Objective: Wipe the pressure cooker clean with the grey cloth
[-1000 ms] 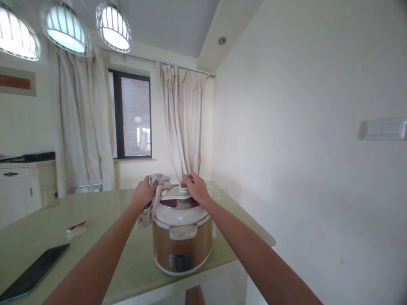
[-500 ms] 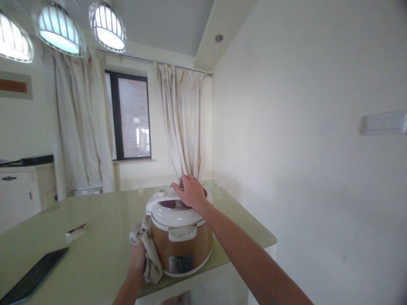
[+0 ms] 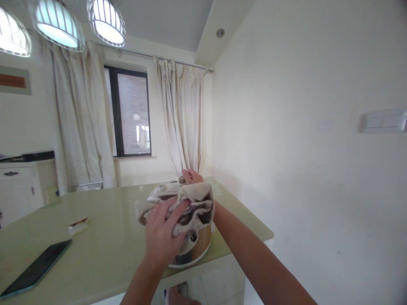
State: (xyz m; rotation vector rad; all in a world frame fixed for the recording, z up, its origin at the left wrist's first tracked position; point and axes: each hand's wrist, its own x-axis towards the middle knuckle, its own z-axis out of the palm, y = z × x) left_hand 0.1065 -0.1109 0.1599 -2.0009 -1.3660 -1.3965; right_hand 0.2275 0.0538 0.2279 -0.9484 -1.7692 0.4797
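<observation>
A rice cooker (image 3: pixel 203 242) with a white lid and a tan body stands near the front edge of the table. My left hand (image 3: pixel 163 228) is closed on a bunched beige cloth (image 3: pixel 199 195), pressing it on the lid and the upper front of the cooker. The cloth covers most of the lid and the front handle. Behind the cloth, my right hand (image 3: pixel 192 176) grips the far side of the cooker's top. Its palm is hidden by the cloth, and only some fingers show.
The pale green table (image 3: pixel 108 224) carries a dark flat slab (image 3: pixel 36 267) at the left and a small white item with a brown edge (image 3: pixel 78 226). A white wall (image 3: pixel 286 169) rises on the right. Curtains (image 3: pixel 182 118) hang by the window behind.
My left hand has brought the cloth from the cooker's left side up and right onto its lid and front. My right hand stays at the top, shifted slightly toward the far side.
</observation>
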